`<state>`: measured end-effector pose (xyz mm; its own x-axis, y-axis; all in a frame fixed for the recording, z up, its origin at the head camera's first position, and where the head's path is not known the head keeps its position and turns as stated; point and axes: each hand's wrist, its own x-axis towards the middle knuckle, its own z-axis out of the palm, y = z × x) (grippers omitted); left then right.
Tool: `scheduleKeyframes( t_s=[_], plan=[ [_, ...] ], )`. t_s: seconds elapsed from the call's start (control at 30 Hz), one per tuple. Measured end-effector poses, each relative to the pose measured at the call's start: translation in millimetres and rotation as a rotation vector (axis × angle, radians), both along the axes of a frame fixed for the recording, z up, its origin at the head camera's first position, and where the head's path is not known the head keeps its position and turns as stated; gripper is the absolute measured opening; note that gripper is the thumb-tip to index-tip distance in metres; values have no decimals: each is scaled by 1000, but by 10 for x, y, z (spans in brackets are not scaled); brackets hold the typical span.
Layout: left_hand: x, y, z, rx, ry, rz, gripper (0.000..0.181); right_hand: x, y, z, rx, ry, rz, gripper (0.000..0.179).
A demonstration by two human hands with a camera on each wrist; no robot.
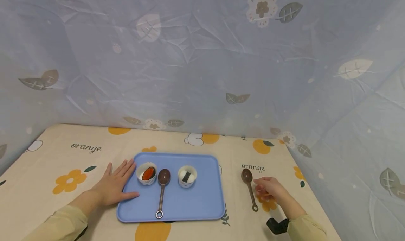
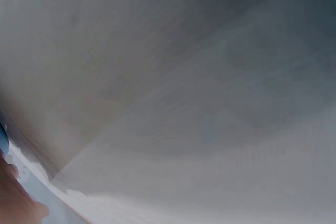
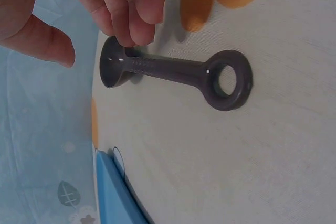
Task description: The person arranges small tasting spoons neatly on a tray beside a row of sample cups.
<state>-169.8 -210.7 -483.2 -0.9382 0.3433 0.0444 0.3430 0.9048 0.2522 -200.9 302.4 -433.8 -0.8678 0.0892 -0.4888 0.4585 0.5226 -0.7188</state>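
Note:
My left hand (image 1: 110, 188) is spread flat with fingers straight, resting over the left rim of a blue tray (image 1: 202, 207). To the right of the tray, a brown spoon (image 1: 250, 190) lies on the cloth. My right hand (image 1: 269, 189) hovers just beside that spoon, thumb apart from the fingers and nothing held. In the right wrist view its fingers (image 3: 118, 9) partly overlap the bowl end of the spoon (image 3: 173, 70); whether they touch it I cannot tell. The left wrist view shows mostly blurred grey, with part of the left hand (image 2: 18, 198) in a corner.
On the tray sit a second brown spoon (image 1: 161, 193), a small white cup (image 1: 141, 178) with an orange-red piece in it, and another cup (image 1: 186, 183) with a white piece banded in black. A patterned cloth (image 1: 104, 135) covers the table; a hanging curtain (image 1: 190, 68) stands behind.

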Motion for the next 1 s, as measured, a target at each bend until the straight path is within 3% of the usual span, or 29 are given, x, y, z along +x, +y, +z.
scheduleKeyframes(
  t_s=[0.17, 0.7, 1.0],
  plan=[
    [4, -4, -3, -1, 16, -3, 103, -8, -17, -47, 0, 1, -9, 31],
    [2, -15, -37, 1, -27, 9, 105, -40, -62, -127, 9, -22, -24, 29],
    [11, 2, -3, 1, 0, 3, 103, -54, -102, -164, 29, -19, -43, 27]
  ],
)
